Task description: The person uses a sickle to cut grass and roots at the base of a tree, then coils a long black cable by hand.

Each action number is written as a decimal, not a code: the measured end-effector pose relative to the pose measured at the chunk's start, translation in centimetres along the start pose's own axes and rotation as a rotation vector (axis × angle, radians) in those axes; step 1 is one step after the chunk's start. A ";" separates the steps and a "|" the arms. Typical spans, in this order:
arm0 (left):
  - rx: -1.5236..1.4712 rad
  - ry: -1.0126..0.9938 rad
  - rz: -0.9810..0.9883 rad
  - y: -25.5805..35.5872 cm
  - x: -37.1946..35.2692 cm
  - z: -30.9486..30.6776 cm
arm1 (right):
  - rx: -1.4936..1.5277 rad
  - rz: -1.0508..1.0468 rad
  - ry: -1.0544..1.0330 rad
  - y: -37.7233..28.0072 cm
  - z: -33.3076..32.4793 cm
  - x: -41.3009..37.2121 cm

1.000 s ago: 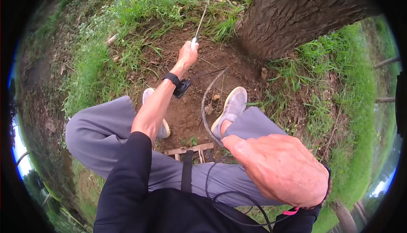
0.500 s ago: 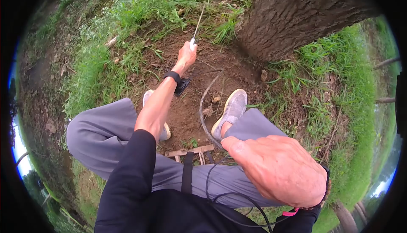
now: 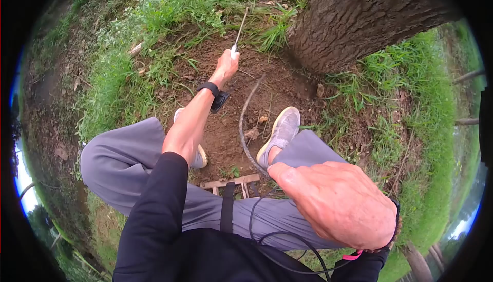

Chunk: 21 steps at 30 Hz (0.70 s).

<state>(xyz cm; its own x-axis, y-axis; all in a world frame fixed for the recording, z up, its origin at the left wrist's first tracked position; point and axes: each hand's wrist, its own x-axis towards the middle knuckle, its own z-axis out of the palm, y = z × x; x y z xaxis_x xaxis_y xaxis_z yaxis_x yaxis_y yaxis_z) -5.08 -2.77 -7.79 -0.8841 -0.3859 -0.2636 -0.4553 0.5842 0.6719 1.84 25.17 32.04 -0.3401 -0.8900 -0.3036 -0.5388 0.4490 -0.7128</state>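
My left hand (image 3: pixel 226 68) is stretched forward over the bare soil. Its fingers are wrapped round the white handle (image 3: pixel 234 51) of a tool with a long thin shaft or blade (image 3: pixel 241 27), which points away from me. My right hand (image 3: pixel 336 202) is closed, close to the camera above my knee. Between its thumb and fingers is the near end of a dark, slender curved stick (image 3: pixel 242 123), which bows forward over the soil between my shoes. Its far end lies right of my left hand, apart from it. The right fingers are mostly hidden beneath the hand.
A thick tree trunk (image 3: pixel 349 25) rises at the upper right. Grass (image 3: pixel 108 92) surrounds the dug soil (image 3: pixel 215 123). My shoe (image 3: pixel 282 130) is beside the stick. A low wooden frame (image 3: pixel 226 183) lies beneath me, and a black cable (image 3: pixel 250 220) loops across my lap.
The stick's far end has shifted slightly; the thin dark stretch that reached left towards my wrist no longer shows. Both hands stay nearly in place, keeping their grips.
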 end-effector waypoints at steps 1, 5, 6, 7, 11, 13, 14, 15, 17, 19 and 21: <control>-0.047 -0.010 0.003 -0.2 -1.5 -0.2 | -0.006 0.004 -0.013 0.0 0.0 -0.1; -0.054 0.031 -0.023 -0.6 -4.9 -2.5 | -0.012 -0.013 -0.028 0.0 0.0 -0.3; -0.082 0.061 -0.016 0.2 -4.5 -3.0 | -0.014 -0.014 -0.031 0.0 0.1 -0.4; -0.110 0.091 -0.008 1.1 -3.9 -3.5 | -0.003 -0.021 -0.022 0.1 0.1 -0.4; -0.145 0.306 0.138 4.0 -0.4 -2.6 | -0.054 0.024 -0.050 -0.2 -0.3 -0.2; -0.151 0.228 0.105 4.0 -0.1 -1.3 | -0.046 0.023 -0.044 -0.2 -0.2 0.0; -0.068 0.105 0.091 2.4 -0.4 -0.5 | -0.039 0.020 -0.039 -0.2 -0.1 0.0; 0.014 -0.017 0.077 0.2 -0.6 0.8 | -0.042 0.019 -0.039 -0.2 -0.1 0.0; -0.041 -0.038 0.012 -0.3 -2.7 0.4 | -0.051 0.024 -0.046 0.0 -0.1 -0.1; -0.015 -0.002 0.000 0.1 -4.9 -0.8 | -0.029 0.039 -0.061 -0.2 -0.3 -0.2; -0.021 0.016 -0.007 0.2 -4.9 -2.4 | -0.019 0.043 -0.070 -0.1 -0.1 -0.2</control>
<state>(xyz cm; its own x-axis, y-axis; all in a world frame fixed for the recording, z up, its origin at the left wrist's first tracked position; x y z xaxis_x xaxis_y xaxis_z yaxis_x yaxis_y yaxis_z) -0.56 -2.47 -4.71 -0.8791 -0.4013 -0.2572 -0.4589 0.5667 0.6843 1.85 25.27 32.29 -0.3091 -0.8728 -0.3777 -0.5393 0.4880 -0.6863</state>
